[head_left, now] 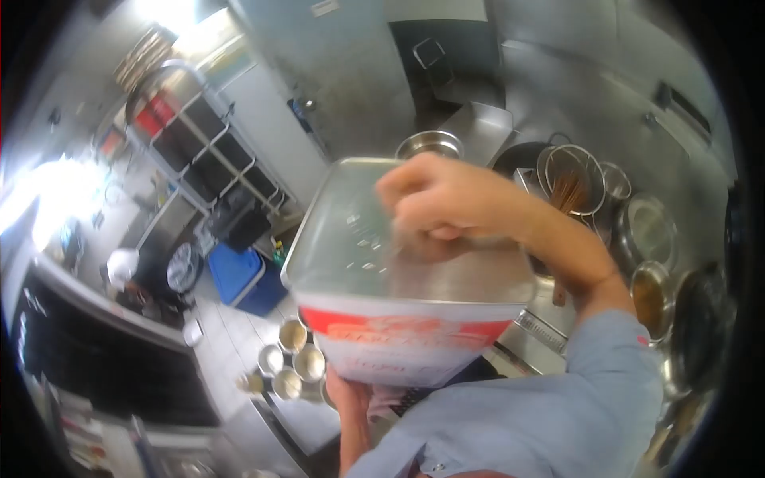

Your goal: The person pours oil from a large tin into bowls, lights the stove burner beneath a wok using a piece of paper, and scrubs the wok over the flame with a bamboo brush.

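A large square metal tin (339, 239) with a white and red printed label fills the middle of the view, tilted with its top facing me. Shiny marks or small holes show on its top panel. My left hand (348, 390) supports the tin low on its left side; part of that hand is hidden behind it. Over the top of the tin, my right hand (434, 199) is closed with its fingers curled down. Its lower part is smeared by motion, and whatever those fingers hold is hidden.
Several round metal containers (293, 335) stand at lower left, near a blue cooler box (237, 275). To the right are a wire strainer (572, 179), pans and a pot of brown contents (649, 299). A wire rack (203, 135) stands at upper left.
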`<control>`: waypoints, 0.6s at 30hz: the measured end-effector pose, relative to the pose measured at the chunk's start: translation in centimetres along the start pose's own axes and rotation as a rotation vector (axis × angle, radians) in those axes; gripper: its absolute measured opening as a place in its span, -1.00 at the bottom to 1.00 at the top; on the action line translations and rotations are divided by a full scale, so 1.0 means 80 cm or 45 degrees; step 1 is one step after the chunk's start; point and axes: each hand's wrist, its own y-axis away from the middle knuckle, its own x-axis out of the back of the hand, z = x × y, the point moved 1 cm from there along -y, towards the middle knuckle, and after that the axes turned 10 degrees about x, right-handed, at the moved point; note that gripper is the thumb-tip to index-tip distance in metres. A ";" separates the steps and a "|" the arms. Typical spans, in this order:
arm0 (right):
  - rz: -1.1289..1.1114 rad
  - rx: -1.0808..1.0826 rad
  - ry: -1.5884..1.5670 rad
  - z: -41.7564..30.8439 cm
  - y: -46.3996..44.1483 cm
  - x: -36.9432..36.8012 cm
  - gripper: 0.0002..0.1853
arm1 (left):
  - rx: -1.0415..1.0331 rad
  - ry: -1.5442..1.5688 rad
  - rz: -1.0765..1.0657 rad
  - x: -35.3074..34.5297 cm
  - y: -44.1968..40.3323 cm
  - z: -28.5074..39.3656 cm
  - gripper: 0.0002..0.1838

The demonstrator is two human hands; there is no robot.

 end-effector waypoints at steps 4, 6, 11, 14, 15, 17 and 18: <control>-0.128 -0.059 0.075 0.027 -0.051 0.052 -0.83 | -0.173 -0.186 0.075 -0.014 -0.038 0.014 -0.59; -0.094 -0.126 0.054 0.045 -0.077 0.083 -0.84 | -0.127 -0.179 0.162 -0.018 -0.057 0.024 -0.58; -0.162 -0.130 0.000 0.104 -0.138 0.165 -0.86 | -0.233 -0.267 0.321 -0.049 -0.107 0.048 -0.57; -0.159 -0.091 -0.070 0.152 -0.170 0.204 -0.86 | -0.269 -0.237 0.492 -0.077 -0.131 0.060 -0.56; -0.147 -0.097 -0.090 0.165 -0.175 0.216 -0.87 | -0.261 -0.270 0.477 -0.081 -0.138 0.065 -0.55; -0.128 -0.107 -0.129 0.185 -0.179 0.241 -0.87 | -0.273 -0.313 0.484 -0.091 -0.152 0.068 -0.54; -0.113 -0.118 -0.150 0.192 -0.180 0.252 -0.88 | -0.273 -0.338 0.490 -0.097 -0.157 0.070 -0.53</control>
